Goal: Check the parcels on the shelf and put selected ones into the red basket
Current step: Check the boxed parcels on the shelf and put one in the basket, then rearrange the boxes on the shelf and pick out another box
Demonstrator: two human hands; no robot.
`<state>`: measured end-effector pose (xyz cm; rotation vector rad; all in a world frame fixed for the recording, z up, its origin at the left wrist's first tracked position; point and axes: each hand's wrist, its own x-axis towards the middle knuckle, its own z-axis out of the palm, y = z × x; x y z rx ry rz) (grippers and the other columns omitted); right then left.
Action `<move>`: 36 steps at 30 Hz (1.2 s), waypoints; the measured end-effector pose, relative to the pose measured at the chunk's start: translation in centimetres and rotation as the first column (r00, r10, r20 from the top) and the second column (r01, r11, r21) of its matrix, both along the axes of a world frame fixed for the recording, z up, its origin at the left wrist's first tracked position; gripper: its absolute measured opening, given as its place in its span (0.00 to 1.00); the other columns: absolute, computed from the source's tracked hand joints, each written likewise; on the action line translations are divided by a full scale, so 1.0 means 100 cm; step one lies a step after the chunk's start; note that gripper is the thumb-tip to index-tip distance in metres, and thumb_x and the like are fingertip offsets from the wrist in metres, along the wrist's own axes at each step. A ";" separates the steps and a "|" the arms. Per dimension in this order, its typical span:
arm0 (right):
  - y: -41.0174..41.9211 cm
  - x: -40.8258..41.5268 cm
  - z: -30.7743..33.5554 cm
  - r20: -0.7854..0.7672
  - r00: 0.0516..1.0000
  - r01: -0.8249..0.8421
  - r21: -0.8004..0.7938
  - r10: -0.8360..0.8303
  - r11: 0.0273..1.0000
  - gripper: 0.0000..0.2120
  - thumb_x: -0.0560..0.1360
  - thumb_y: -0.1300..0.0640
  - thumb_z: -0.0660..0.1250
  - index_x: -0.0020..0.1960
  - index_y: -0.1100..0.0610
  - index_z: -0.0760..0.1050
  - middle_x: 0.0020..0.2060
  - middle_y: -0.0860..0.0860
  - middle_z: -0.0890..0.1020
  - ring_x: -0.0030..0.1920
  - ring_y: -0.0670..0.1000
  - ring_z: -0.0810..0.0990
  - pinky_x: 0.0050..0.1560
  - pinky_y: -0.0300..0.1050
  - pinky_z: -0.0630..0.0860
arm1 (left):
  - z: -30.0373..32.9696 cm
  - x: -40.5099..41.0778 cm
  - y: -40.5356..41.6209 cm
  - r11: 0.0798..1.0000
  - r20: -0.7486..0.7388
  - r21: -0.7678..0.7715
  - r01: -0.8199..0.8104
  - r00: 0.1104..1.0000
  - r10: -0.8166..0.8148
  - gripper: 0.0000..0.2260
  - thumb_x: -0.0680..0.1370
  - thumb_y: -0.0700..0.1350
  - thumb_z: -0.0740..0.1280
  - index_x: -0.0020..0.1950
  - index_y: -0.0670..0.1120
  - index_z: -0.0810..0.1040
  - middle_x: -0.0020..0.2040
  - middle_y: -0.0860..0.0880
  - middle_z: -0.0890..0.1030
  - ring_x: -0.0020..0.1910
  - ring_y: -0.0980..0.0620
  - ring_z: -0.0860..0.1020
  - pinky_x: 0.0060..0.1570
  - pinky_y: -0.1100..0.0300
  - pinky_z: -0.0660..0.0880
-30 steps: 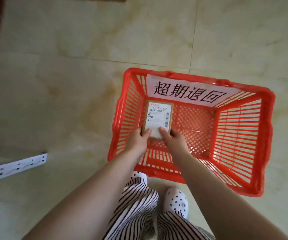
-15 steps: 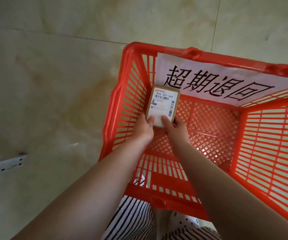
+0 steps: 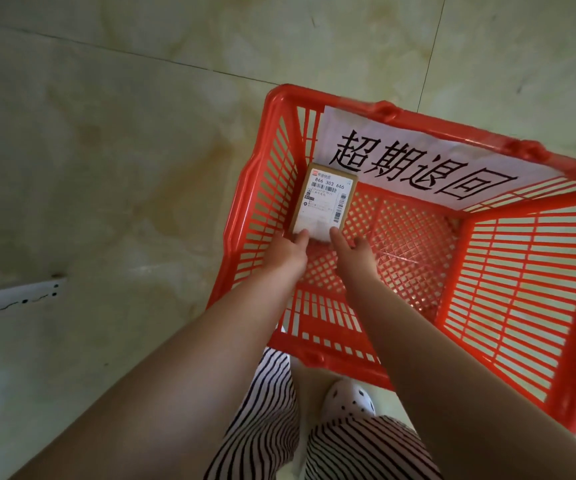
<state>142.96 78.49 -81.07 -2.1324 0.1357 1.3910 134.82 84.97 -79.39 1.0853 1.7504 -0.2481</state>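
A red plastic basket [image 3: 245,199] stands on the tiled floor in front of me, with a white paper sign in black characters taped inside its far wall. A small brown cardboard parcel [image 3: 326,202] with a white shipping label lies low in the basket's far left corner. My left hand [image 3: 284,252] and my right hand [image 3: 352,252] both reach into the basket and hold the parcel's near edge, thumbs on top of the label. The fingers under the parcel are hidden.
Pale marbled floor tiles [image 3: 106,150] surround the basket. A white perforated shelf rail [image 3: 13,297] juts in at the left edge. My striped trousers and a white dotted shoe [image 3: 347,400] are just in front of the basket's near rim.
Both hands have lowered the parcel deeper into the basket's far left corner. The camera has come closer to the basket.
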 end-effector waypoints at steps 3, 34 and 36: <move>-0.010 -0.006 0.046 -0.051 0.997 0.064 -0.012 -0.065 0.998 0.24 0.76 0.43 0.67 0.65 0.59 0.73 0.53 0.54 0.82 0.48 0.53 0.82 0.46 0.48 0.80 | 0.044 -0.012 -0.008 0.996 0.129 -0.014 -0.084 0.988 0.085 0.21 0.78 0.57 0.64 0.62 0.43 0.79 0.59 0.44 0.82 0.59 0.42 0.79 0.62 0.51 0.73; -0.112 -0.459 0.715 -0.283 0.404 -0.529 0.704 0.870 0.474 0.12 0.78 0.54 0.68 0.60 0.55 0.78 0.49 0.50 0.84 0.49 0.48 0.83 0.49 0.40 0.78 | 0.708 -0.510 -0.295 -0.068 0.823 -0.094 -0.993 -0.116 0.556 0.06 0.78 0.40 0.66 0.53 0.46 0.80 0.48 0.49 0.84 0.48 0.53 0.81 0.52 0.61 0.77; -0.144 -0.507 0.723 -0.285 0.352 -0.541 0.716 0.891 0.442 0.12 0.78 0.54 0.69 0.60 0.55 0.79 0.50 0.50 0.85 0.50 0.49 0.83 0.50 0.41 0.78 | 0.717 -0.551 -0.338 -0.130 0.835 -0.094 -0.987 -0.149 0.530 0.06 0.78 0.40 0.67 0.53 0.46 0.80 0.48 0.50 0.84 0.48 0.53 0.81 0.52 0.61 0.77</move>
